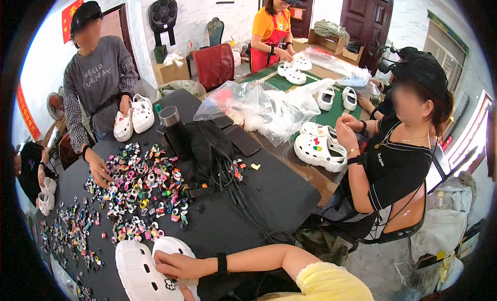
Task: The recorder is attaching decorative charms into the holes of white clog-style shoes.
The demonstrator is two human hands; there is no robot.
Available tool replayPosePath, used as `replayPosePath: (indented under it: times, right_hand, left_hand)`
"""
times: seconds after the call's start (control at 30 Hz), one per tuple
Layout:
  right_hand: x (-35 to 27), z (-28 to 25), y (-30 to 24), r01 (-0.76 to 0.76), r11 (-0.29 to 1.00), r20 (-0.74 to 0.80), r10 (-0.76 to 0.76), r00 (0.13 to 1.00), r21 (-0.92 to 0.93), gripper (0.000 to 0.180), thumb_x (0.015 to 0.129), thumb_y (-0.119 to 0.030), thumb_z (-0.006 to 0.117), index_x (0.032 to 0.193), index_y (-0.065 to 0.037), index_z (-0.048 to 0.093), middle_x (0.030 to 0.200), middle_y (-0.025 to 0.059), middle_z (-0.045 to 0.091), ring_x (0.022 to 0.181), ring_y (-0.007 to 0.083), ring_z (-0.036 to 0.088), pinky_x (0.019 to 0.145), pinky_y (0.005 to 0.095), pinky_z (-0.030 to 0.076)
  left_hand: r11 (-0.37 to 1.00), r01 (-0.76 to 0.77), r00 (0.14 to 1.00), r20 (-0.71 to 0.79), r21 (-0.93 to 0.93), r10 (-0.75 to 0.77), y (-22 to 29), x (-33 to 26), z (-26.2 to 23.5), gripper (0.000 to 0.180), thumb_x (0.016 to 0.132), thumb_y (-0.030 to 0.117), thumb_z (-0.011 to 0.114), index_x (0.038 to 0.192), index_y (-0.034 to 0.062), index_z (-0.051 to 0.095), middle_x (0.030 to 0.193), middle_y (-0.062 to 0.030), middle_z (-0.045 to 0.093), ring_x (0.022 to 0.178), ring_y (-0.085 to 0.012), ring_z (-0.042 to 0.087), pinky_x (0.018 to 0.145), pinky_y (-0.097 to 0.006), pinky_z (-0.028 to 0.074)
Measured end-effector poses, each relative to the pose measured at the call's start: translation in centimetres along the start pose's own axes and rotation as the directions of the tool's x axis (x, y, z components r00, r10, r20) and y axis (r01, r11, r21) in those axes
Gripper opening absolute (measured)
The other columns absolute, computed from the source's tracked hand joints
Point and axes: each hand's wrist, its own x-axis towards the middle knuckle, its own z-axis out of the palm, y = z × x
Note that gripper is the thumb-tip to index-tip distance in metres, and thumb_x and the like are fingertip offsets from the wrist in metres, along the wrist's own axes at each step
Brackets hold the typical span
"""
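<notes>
Two white clogs lie side by side at the front of the black table. The left clog (135, 270) bears a black-and-white paw-shaped charm (170, 284) on its side. Over the right clog (173, 245) lies my right hand (178, 264), fingers curled down into the gap beside the left clog; their tips, and anything between them, are hidden. Of my left hand (187, 294), only a bit of finger shows at the lower edge, against the clogs; it seems to grip the left one. A large heap of small colourful shoe charms (145, 187) spreads just beyond the clogs.
A co-worker's hand (98, 169) reaches into the heap from the left. Black cables (233, 189) and a metal cup (169, 116) stand mid-table. At the right, a seated person works over decorated white clogs (320, 152). Clear plastic bags (259, 106) lie behind; another person stands at the green mat.
</notes>
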Motion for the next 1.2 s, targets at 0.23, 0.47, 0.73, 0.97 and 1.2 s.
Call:
replayPosePath:
  times: [0.23,0.47,0.73,0.97,1.2]
  right_hand:
    - [-0.3,-0.3,-0.8,-0.016,0.986,-0.007,0.015,1.0,-0.166,0.029,0.095,-0.035,0.031,0.097,-0.007,0.037,0.065,0.0152,0.05,0.061,0.0329,0.053,0.059,0.0385,0.04]
    - [-0.5,0.0,2.4,0.059,0.897,-0.137,-0.132,0.982,-0.438,0.031,0.094,-0.033,0.028,0.105,-0.006,0.038,0.075,0.0254,0.055,0.074,0.0451,0.052,0.064,0.0484,0.039]
    - [-0.5,-0.4,1.4,0.061,0.907,-0.223,-0.168,0.96,-0.418,0.02,0.089,-0.025,0.04,0.096,-0.005,0.04,0.07,0.0209,0.054,0.065,0.0401,0.054,0.058,0.0459,0.041]
    - [0.0,-0.7,-0.3,0.123,0.966,-0.11,-0.151,0.982,-0.227,0.033,0.079,-0.031,0.058,0.087,-0.006,0.038,0.066,0.0139,0.051,0.057,0.0321,0.054,0.052,0.0375,0.038]
    - [-0.8,-1.8,1.3,0.133,0.851,-0.119,-0.223,0.968,-0.508,0.027,0.081,-0.03,0.054,0.086,-0.006,0.043,0.06,0.0153,0.052,0.059,0.0351,0.054,0.053,0.0423,0.04]
  left_hand:
    - [0.999,0.047,0.999,-0.013,-0.011,-0.047,-0.7,-0.4,-0.4,0.037,0.08,0.015,0.056,0.113,-0.0021,0.05,0.113,-0.017,0.053,0.1,-0.0316,0.047,0.089,-0.038,0.035]
    - [0.988,0.153,0.987,-0.043,0.009,-0.152,-1.5,-1.9,-1.3,0.036,0.08,0.014,0.056,0.112,-0.0027,0.051,0.112,-0.0172,0.054,0.099,-0.0313,0.048,0.089,-0.038,0.036]
    - [0.951,0.307,0.948,-0.097,0.025,-0.304,-1.8,-4.5,-2.9,0.034,0.081,0.013,0.056,0.11,-0.0034,0.052,0.111,-0.0174,0.055,0.097,-0.0309,0.048,0.088,-0.037,0.037]
    - [0.944,0.328,0.939,-0.099,-0.022,-0.329,-1.8,-4.1,-2.5,0.032,0.081,0.012,0.056,0.109,-0.004,0.053,0.11,-0.0175,0.056,0.096,-0.0306,0.049,0.087,-0.037,0.037]
    - [0.935,0.349,0.929,-0.102,-0.065,-0.354,-2.4,-2.6,-1.8,0.03,0.081,0.011,0.056,0.107,-0.0046,0.054,0.109,-0.0177,0.056,0.095,-0.0303,0.05,0.087,-0.037,0.038]
